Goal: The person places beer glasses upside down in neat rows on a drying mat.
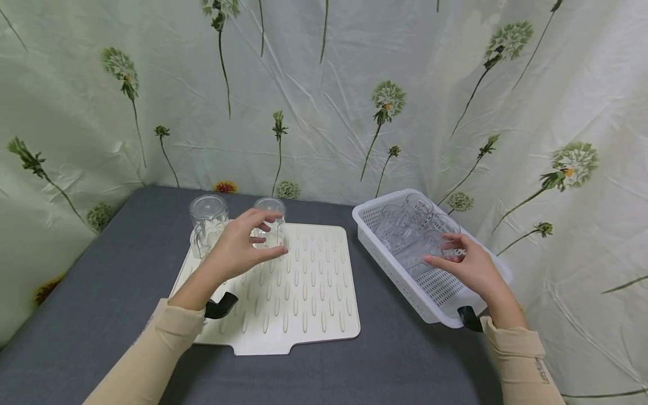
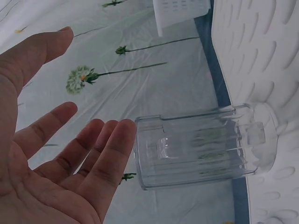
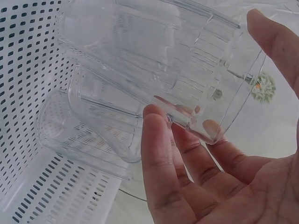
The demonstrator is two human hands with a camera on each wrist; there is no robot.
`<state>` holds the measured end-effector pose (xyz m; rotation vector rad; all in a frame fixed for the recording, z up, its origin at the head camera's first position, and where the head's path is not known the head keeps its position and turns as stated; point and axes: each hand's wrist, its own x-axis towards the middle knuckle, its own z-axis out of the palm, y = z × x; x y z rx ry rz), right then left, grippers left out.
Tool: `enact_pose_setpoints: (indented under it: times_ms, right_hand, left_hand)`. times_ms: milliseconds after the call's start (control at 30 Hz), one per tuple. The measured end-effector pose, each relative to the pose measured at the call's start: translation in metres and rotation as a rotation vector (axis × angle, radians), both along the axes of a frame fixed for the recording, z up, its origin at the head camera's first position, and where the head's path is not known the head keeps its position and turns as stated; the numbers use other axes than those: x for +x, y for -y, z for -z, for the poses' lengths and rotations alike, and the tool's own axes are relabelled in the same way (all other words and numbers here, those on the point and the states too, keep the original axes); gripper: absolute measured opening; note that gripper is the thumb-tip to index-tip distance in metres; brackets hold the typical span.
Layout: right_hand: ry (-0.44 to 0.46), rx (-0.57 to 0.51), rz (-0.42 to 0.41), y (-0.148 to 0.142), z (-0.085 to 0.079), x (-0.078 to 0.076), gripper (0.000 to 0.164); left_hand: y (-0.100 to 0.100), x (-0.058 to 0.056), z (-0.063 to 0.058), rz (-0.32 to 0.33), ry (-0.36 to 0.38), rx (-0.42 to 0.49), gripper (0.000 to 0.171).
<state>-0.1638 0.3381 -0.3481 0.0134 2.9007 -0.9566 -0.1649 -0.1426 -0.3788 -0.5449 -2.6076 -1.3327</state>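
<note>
My left hand [image 1: 238,247] is held above the white ridged drying mat [image 1: 316,281], its fingers apart and nothing held. Beside its fingertips, a clear glass [image 2: 201,147] stands on the mat; in the head view the hand partly covers it. A clear glass mug [image 1: 208,211] with a handle stands to the left at the mat's back corner. On the other side, my right hand [image 1: 468,264] reaches into a white plastic basket [image 1: 387,273]. Its thumb and fingers grip a clear ribbed glass [image 3: 187,60] from both sides, seen close up in the right wrist view.
Several more clear glasses [image 1: 395,216] crowd the far part of the basket. The basket sits angled on the dark grey tablecloth [image 1: 324,371], right of the mat. A white curtain [image 1: 324,101] with dandelion prints hangs behind the table.
</note>
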Motion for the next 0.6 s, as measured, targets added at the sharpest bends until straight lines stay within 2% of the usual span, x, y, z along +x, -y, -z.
enact_pose_setpoints:
  times_ms: [333, 600]
  right_hand:
    - [-0.014, -0.012, 0.022, -0.001, -0.006, 0.009, 0.092]
    - [-0.046, -0.037, 0.053, 0.0, -0.011, 0.015, 0.092]
  left_hand:
    - [-0.008, 0.011, 0.009, 0.009, -0.003, 0.034, 0.068]
    - [-0.012, 0.018, 0.016, 0.02, 0.01, 0.025, 0.069]
